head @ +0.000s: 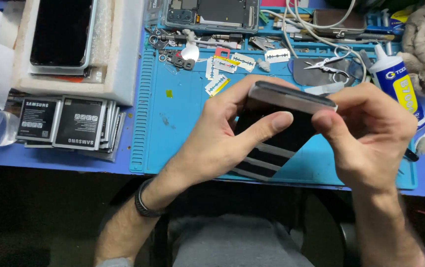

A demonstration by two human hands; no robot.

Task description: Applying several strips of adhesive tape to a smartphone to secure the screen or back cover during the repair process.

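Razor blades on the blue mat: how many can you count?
4 razor blades: one near the scissors, one left of it, one by the red piece, one nearest the left hand. More may be hidden.

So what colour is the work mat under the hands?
Blue, a bright teal-blue mat with ridged edges, seen in the head view, the only one.

I hold the phone [291, 99] edge-up between my left hand [227, 133] and right hand [370, 133], above the near part of the work mat [183, 123]. Razor blades [232, 64] lie behind it. Batteries [69, 123] are stacked left of the mat, a foam tray [118, 64] behind them; the glue bottle [398, 79] stands right, perhaps touching the mat's edge
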